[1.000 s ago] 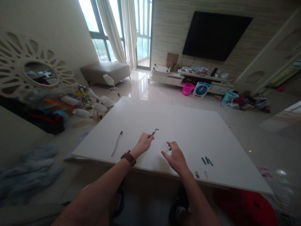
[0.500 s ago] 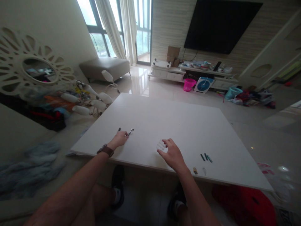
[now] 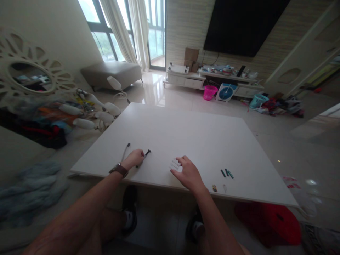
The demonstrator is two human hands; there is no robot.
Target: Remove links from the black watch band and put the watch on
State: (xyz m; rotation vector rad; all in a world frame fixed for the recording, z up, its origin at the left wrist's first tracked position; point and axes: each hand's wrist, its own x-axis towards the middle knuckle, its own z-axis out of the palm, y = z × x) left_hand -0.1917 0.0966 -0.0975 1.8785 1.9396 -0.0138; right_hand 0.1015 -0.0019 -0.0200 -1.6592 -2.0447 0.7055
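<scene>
My left hand (image 3: 135, 158), with a brown watch on its wrist, is closed around a slim grey-and-black tool (image 3: 147, 153) low over the white table (image 3: 186, 127). The tool has a dark forked end; its exact kind is too small to make out. Beside that hand a thin grey stick with a dark tip (image 3: 129, 145) lies on the table. My right hand (image 3: 189, 173) pinches a small pale square with printed lines (image 3: 174, 164) between thumb and fingers, just above the tabletop. Whether the square is clear plastic or paper, I cannot tell.
Three dark green sticks (image 3: 227, 173) lie on the table's right side. Nearer the front edge are a small yellow figure (image 3: 214, 188) and a small clear piece (image 3: 224, 188). A red item (image 3: 268, 223) sits below the right edge, and a white lamp (image 3: 103, 115) stands beyond the left.
The view has shifted slightly right. The tool in my left hand has turned, showing its dark forked end, and more of the grey stick is uncovered. My right hand keeps its pinch on the square.
</scene>
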